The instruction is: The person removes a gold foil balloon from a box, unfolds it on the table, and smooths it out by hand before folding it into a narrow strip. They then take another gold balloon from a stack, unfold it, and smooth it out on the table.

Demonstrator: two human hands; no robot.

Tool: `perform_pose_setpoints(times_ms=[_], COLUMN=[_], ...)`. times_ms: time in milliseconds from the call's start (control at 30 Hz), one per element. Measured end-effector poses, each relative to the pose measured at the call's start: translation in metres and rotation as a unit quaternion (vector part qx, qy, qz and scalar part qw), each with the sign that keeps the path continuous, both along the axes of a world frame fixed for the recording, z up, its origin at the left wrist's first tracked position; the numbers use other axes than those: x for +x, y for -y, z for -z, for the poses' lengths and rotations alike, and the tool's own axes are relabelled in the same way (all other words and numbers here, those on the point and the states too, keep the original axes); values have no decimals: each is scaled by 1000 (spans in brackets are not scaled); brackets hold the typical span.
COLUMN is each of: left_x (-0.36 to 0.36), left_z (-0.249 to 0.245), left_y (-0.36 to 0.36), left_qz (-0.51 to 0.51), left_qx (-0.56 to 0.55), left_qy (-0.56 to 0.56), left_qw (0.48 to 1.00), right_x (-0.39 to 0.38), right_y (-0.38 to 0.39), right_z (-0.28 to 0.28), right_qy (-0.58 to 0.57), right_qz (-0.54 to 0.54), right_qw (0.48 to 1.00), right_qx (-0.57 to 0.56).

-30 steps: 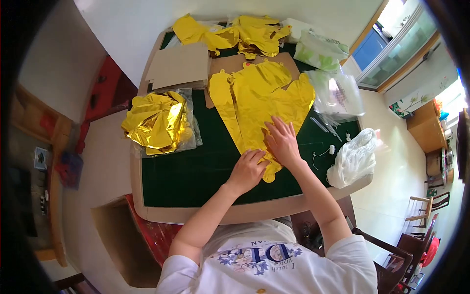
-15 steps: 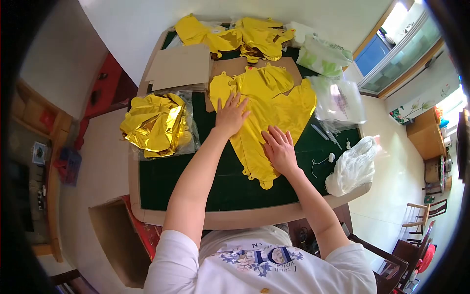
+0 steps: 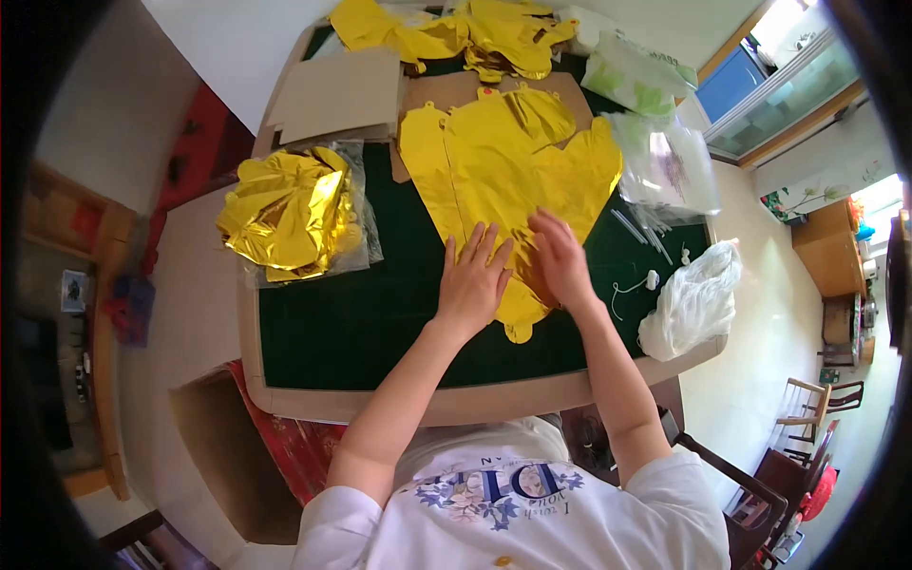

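A flat, uninflated gold foil balloon point(image 3: 513, 176) lies spread on the dark green tabletop, its rounded lower tip towards me and its upper part over brown cardboard. My left hand point(image 3: 473, 285) rests palm down on the balloon's lower left part, fingers spread. Beside it, my right hand point(image 3: 564, 264) is turned on its side at the lower right edge, fingers stretched out and slightly bent. The foil between the hands looks creased and shaded. Whether the right fingertips touch the foil is hard to see.
At left lies a plastic bag of folded gold foil point(image 3: 285, 214), below stacked cardboard sheets point(image 3: 337, 95). More gold foil balloons point(image 3: 503, 33) are at the back. On the right are clear plastic bags point(image 3: 665, 171), thin sticks point(image 3: 641, 233), white string point(image 3: 652, 279) and a white bag point(image 3: 693, 304).
My left hand has slid down from the balloon's upper left to its lower part. My right hand has turned on its side and moved slightly up. The camera view has shifted.
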State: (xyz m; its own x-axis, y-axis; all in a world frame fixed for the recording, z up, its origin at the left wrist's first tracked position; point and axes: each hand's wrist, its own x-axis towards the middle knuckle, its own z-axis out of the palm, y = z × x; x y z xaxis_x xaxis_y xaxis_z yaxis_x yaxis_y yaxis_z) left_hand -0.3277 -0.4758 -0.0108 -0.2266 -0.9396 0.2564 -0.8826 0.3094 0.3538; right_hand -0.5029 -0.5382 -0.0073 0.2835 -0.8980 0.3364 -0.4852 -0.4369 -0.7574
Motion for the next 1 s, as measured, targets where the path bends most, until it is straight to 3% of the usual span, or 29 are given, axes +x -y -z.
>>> perform_pose_setpoints(times_ms=[67, 200, 267, 667, 867, 1000], left_x=[1, -4, -9, -2, 8, 15], left_z=[-2, -10, -3, -5, -5, 9], left_y=[-7, -8, -9, -8, 73, 98], left_qz=[5, 95, 129, 105, -10, -22], left_qx=[-17, -22, -16, 7, -52, -3], left_qy=[-20, -31, -7, 40, 34, 54], left_qw=[1000, 995, 992, 994, 998, 998], right_x=[-12, -34, -36, -32, -32, -33], right_y=[2, 4, 3, 3, 3, 3], right_z=[-13, -5, 3, 6, 4, 6], right_qy=[34, -101, -115, -137, -144, -132], right_qz=[52, 72, 74, 88, 83, 83], right_qw=[998, 986, 981, 974, 973, 975], right_qx=[-11, -109, -135, -158, -158, -158])
